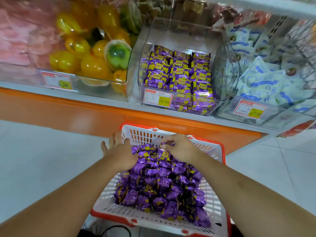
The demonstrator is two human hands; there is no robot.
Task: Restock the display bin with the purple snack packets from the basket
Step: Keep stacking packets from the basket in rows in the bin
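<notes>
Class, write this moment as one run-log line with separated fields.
stage: picking from basket | left hand: open, over packets | right hand: pinches purple packet | display bin: partly filled

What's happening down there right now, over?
Left hand open over basket. Right hand pinching one purple snack packet. Display bin part full. Nothing in the way.

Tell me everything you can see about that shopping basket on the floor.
The basket looks like white plastic, its walls pierced by rows of slots, with a red-orange rim. It sits low in front of the orange shelf base, heaped with purple snack packets. The left hand hovers open over its near-left side; the right hand pinches a packet at the top.
</notes>
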